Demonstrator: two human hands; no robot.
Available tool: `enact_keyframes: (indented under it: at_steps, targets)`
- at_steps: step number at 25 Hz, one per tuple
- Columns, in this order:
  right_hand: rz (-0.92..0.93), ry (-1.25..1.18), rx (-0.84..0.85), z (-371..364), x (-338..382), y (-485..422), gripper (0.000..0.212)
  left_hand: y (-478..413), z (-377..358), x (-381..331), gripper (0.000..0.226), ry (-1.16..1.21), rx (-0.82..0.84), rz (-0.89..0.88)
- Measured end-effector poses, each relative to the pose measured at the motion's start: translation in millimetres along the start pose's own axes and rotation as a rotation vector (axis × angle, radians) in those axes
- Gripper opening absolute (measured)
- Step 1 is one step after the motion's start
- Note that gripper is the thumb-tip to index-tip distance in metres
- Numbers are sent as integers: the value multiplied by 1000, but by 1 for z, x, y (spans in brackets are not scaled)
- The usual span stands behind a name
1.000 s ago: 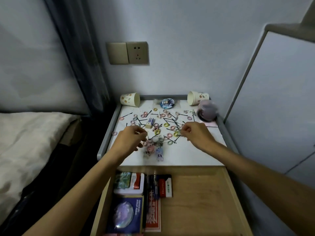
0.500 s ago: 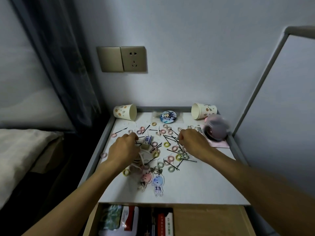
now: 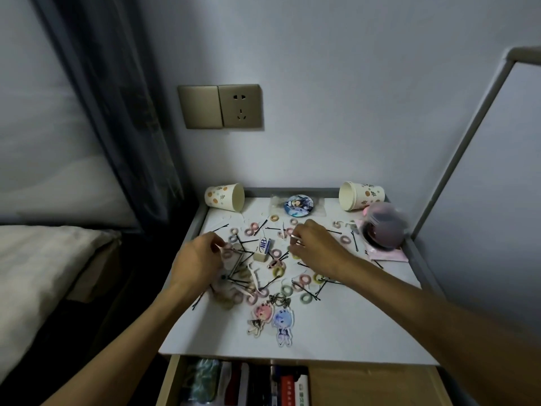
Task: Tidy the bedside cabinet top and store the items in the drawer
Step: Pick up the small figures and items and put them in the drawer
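Around: a bed (image 3: 44, 259) and a dark curtain (image 3: 117, 112) on the left, and a wall socket (image 3: 240, 106) above.
In the way: both arms reach over the tabletop (image 3: 351, 323) and hide part of the mess.
Back corners: one paper cup (image 3: 224, 197) lies on its side at the left. Another paper cup (image 3: 361, 195) lies at the right, next to a blurry pink round thing (image 3: 383, 230).
Left hand (image 3: 202, 259): fingers curled at a pink hair ring (image 3: 227, 253). I cannot tell if the grip pinches it.
Right hand (image 3: 316, 247): fingers curled down on the pile. I cannot tell what the grip holds.
The mess: small soft hair rings (image 3: 278, 271) in pink, yellow and green, mixed with thin black hairpins (image 3: 272, 281), all over the middle of the tabletop.
Drawer (image 3: 366, 385): pulled open below the front edge, with boxes on its left side.
Counts: two cups, one round badge (image 3: 298, 205), one small box (image 3: 263, 249), two cartoon key charms (image 3: 282, 320) (on one ring). There are too many rings and pins to count.
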State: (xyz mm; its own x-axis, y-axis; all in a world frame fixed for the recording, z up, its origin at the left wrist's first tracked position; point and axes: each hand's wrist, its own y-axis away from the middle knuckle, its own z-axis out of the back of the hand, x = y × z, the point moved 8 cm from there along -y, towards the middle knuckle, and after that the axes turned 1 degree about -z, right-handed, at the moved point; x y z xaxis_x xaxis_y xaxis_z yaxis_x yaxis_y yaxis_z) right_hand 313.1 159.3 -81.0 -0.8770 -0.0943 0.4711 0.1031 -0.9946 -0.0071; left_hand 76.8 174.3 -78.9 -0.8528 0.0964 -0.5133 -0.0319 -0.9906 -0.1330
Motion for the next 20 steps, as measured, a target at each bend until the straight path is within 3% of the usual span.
enact_keyframes:
  at_steps: [4,9,14,20]
  targets:
    - [48,44,47,-21,31,-14,54,3,11,22,18,63,9,59]
    - [31,79,-7,-33,50,-28,58,4,-9,-8,13,-109,45,-84]
    - [-7,67,-83,-31,44,-34,25,-7,-42,-30,24,-362,107,-57]
    - [-114,-18,-149,-23,36,-33,13,-21,-50,-31,30,-300,148,-18]
